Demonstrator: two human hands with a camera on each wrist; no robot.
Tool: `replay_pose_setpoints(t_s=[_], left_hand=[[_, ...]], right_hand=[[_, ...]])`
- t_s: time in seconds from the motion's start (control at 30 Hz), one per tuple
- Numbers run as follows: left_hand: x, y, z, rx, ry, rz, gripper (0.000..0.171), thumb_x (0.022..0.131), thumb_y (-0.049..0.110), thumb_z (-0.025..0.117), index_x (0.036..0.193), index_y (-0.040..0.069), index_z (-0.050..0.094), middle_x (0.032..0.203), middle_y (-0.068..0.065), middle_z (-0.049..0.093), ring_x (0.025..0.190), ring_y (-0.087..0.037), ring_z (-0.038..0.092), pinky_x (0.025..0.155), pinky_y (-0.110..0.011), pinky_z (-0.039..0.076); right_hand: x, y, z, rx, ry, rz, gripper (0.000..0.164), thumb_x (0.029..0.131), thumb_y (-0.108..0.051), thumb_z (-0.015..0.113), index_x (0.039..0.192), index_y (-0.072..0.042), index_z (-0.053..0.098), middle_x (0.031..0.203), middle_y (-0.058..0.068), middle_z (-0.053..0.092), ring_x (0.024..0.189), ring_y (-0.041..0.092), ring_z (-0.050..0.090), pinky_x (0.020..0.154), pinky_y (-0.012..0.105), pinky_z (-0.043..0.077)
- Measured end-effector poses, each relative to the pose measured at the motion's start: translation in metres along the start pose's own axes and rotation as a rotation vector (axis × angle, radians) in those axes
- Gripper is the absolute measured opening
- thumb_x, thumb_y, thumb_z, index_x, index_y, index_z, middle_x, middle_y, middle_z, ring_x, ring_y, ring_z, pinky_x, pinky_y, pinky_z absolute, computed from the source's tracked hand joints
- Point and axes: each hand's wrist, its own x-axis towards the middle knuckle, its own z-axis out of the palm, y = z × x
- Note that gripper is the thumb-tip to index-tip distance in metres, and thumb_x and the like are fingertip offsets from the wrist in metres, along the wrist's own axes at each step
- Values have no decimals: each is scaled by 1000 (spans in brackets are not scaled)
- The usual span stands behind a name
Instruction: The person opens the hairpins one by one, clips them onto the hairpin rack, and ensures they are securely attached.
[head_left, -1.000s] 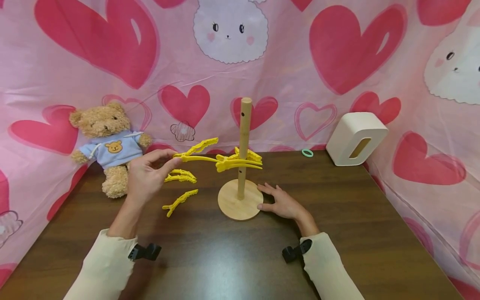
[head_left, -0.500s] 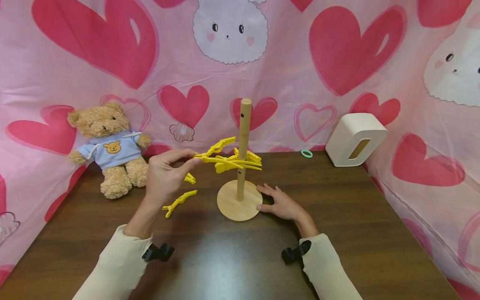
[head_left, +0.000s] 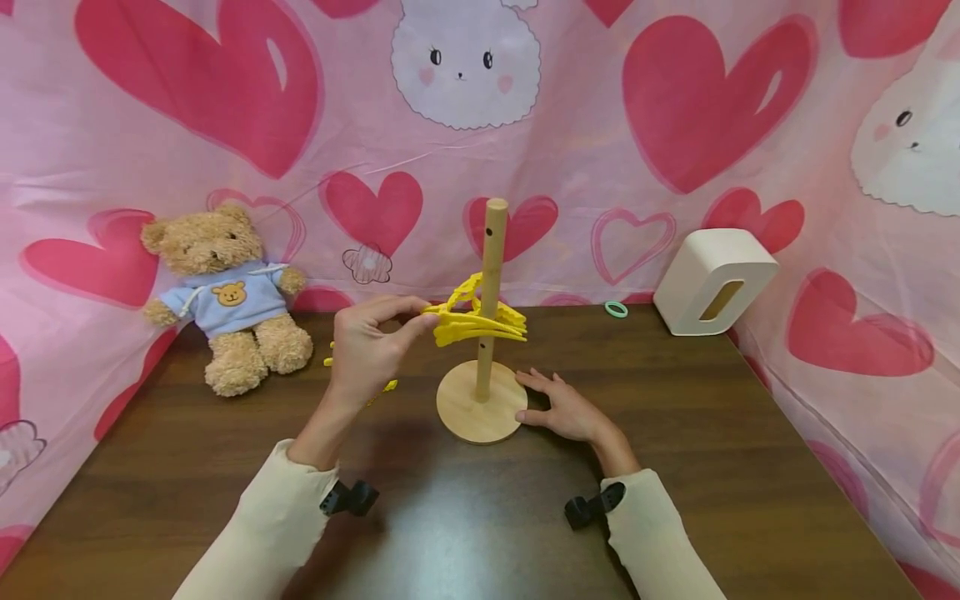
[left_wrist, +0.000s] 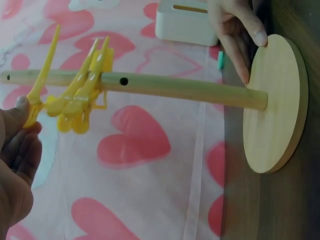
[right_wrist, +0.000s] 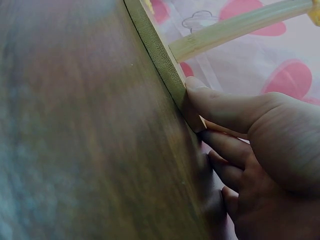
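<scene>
My left hand [head_left: 371, 342] pinches the handle end of a yellow alligator hair clip [left_wrist: 44, 75] between thumb and fingers. The clip is spread, with one arm passing in front of the wooden post [head_left: 492, 267]. Just below it on the post, several similar yellow clips [left_wrist: 82, 95] sit bunched together. The post rises upright from a round wooden base [head_left: 465, 408] on the table. My right hand [head_left: 566, 408] holds the base's right rim, thumb on the upper face and fingers at the edge, as the right wrist view shows.
Behind my left hand, loose yellow clips [head_left: 391, 386] lie mostly hidden on the table [head_left: 465, 517]. A teddy bear [head_left: 232, 292] sits at the back left. At the back right are a mint-green ring [head_left: 616, 309] and a white box with a slot [head_left: 705, 283].
My left hand has moved right with the pinched clip, from left of the post to around it, covering more of the loose clips. My right hand stays at the base.
</scene>
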Motion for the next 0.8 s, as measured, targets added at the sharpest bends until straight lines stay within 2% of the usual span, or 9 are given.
replay_pose_setpoints(t_s=[0.1, 0.33, 0.57, 0.8], left_hand=[[0, 0, 4, 9, -14, 8, 15, 78, 1, 86, 91, 0, 80, 83, -5, 74, 74, -15, 61, 67, -19, 50], [-2, -1, 11, 33, -30, 14, 16, 79, 4, 87, 93, 2, 80, 85, -5, 75, 81, -21, 64, 73, -32, 57], [-3, -3, 12, 55, -49, -4, 16, 79, 5, 86, 94, 1, 80, 86, -6, 72, 82, -23, 64, 75, -20, 54], [-2, -5, 12, 73, -56, 14, 20, 80, 5, 86, 98, 1, 79, 87, -9, 71, 83, -25, 64, 76, -19, 53]], right_hand=[[0, 0, 0, -2, -6, 17, 70, 94, -29, 74, 153, -5, 45, 159, 21, 34, 150, 45, 13, 119, 62, 7], [1, -2, 0, -8, -11, 39, 70, 94, -31, 74, 153, -8, 45, 160, 22, 31, 149, 51, 10, 117, 65, 10], [1, -2, 0, -7, -21, 56, 71, 94, -32, 74, 154, -9, 44, 161, 21, 31, 149, 50, 9, 118, 65, 9], [2, 1, 0, -9, -5, 35, 70, 94, -30, 74, 153, -8, 44, 160, 21, 32, 150, 48, 10, 119, 63, 8]])
